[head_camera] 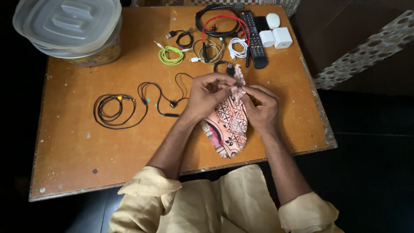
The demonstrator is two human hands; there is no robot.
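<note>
Near the front centre of the orange wooden table (69, 142), a patterned fabric pouch (227, 123) is lying lengthwise, its gathered mouth pointing away from the person. The left hand (206, 98) and the right hand (261, 108) are both pinching that ruffled mouth between fingertips, fingers drawn narrow on the cloth, so the step in hand is judged to be working the opening of the pouch, whether spreading or drawing it closed cannot be told. The next move would seem to call for a steady two-handed grip on the rim, since soft cloth is likely to slump and fold. The pouch is showing pink and cream panels with black geometric and leaf motifs, and it is looking soft, limp and partly filled. Just left of the hands, black earphones (166, 97) and a coiled black cable (113, 110) are resting on the table. Farther back, a green cable (170, 55), a white cable (237, 47), a red cable (224, 19), a black remote control (254, 39) and two white chargers (276, 38) are lying together. At the far left corner, stacked clear plastic containers (71, 28) are standing.
</note>
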